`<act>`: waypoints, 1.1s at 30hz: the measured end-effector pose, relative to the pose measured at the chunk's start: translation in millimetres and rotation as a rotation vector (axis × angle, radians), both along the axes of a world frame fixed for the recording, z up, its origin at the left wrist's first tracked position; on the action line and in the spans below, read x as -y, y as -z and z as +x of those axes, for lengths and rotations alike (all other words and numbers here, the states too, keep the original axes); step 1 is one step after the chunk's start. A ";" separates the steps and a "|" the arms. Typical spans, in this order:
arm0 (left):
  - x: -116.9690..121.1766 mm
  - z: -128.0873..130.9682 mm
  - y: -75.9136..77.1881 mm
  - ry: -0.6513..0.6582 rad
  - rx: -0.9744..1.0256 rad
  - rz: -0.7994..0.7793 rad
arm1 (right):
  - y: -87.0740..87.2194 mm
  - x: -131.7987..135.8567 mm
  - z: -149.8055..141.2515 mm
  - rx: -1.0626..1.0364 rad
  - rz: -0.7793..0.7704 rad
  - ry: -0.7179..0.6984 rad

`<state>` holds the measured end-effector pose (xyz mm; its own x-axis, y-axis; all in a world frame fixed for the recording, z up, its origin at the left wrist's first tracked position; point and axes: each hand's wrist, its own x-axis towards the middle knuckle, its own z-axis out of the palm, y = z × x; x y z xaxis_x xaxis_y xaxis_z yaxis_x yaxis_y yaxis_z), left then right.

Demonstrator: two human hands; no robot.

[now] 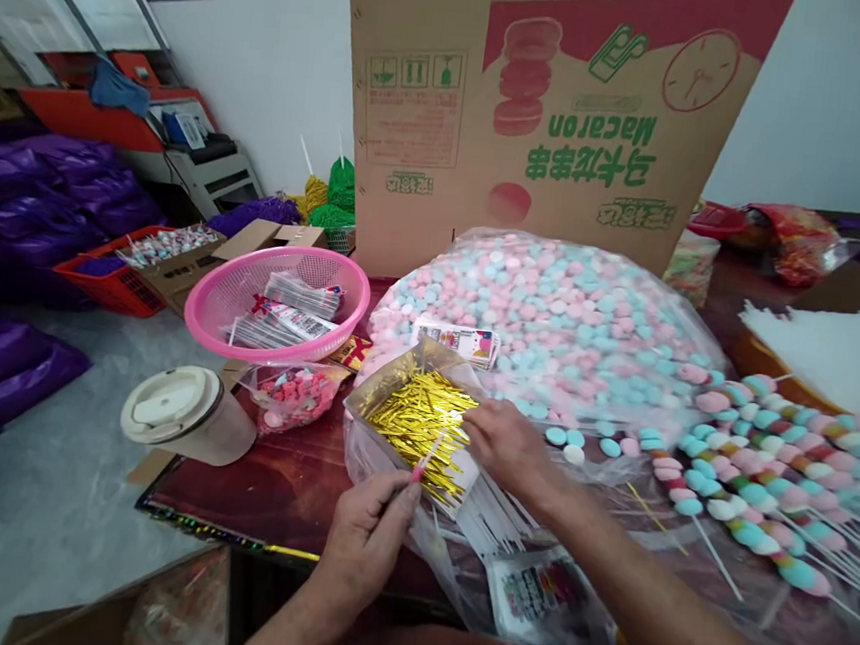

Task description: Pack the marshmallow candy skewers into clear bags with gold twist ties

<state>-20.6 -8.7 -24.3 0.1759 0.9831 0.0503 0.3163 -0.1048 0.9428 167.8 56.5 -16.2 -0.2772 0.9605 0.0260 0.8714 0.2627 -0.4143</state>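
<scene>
A thin white stick [432, 450] with a small pink piece near its lower end is pinched between the thumb and fingers of my left hand [373, 528]. It slants up in front of an open box [388, 384] full of gold twist ties [413, 411]. My right hand [513, 452] is closed at the box's right side, its fingertips against the ties. Whatever those fingers hold is too small to make out. Below the right wrist lie a bunch of white sticks [492, 517] and printed plastic bags [553, 596].
Behind the box spreads a large clear bag of pink and blue marshmallows [537, 302]. Finished marshmallow skewers [770, 473] pile up at right. To the left are a pink basket [201, 318] of wrappers, a bag of pink pieces [295, 398] and a lidded cup [221, 430]. A tall carton [426, 197] stands behind.
</scene>
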 end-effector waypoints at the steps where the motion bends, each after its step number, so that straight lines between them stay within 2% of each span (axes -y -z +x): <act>1: -0.4 -1.9 0.8 -0.088 0.109 -0.144 | 4.5 -12.5 -9.1 0.078 0.041 -0.026; 3: -2.0 -4.1 0.2 -0.214 0.299 -0.341 | 11.8 -29.3 -24.1 0.123 0.028 -0.074; 5: -4.5 -5.6 -1.3 -0.287 0.421 -0.430 | 13.1 -36.6 -29.2 0.148 0.024 -0.094; 8: -9.7 -4.5 -2.6 -0.298 0.517 -0.484 | 2.8 -33.3 -16.7 0.124 0.016 -0.086; 10: -14.0 1.7 -2.9 -0.265 0.590 -0.512 | -7.1 -20.6 -3.5 0.079 0.001 -0.076; 12: -18.0 13.3 -3.1 -0.237 0.659 -0.556 | -14.4 0.3 5.4 -0.100 -0.086 -0.075; 15: -21.0 36.1 -3.6 -0.180 0.723 -0.630 | -16.0 36.7 6.0 -0.524 -0.255 -0.039; 18: -19.4 55.6 -4.3 -0.101 0.760 -0.638 | -9.6 60.7 1.8 -0.749 -0.267 0.108; 20: -17.5 63.1 -5.1 -0.091 0.739 -0.646 | -4.7 65.4 3.4 -0.831 -0.237 0.204; 22: -16.3 66.0 -6.4 -0.110 0.703 -0.655 | -0.5 62.0 9.1 -0.865 -0.201 0.260; 24: -16.3 65.9 -8.1 -0.148 0.690 -0.657 | 2.9 53.1 15.8 -0.806 -0.156 0.276; 27: -16.8 62.8 -11.2 -0.222 0.715 -0.660 | 5.9 37.4 21.7 -0.628 0.045 0.216; 29: -16.2 60.0 -13.3 -0.235 0.729 -0.653 | 4.9 32.2 22.1 -0.586 0.206 0.179; 30: -15.8 58.6 -14.2 -0.229 0.731 -0.652 | 3.4 32.4 21.6 -0.602 0.231 0.177; 31: -15.3 57.2 -14.8 -0.220 0.727 -0.656 | 1.2 34.6 20.9 -0.638 0.203 0.184; 33: -14.9 55.3 -14.9 -0.194 0.700 -0.662 | -4.4 43.1 19.0 -0.745 0.022 0.198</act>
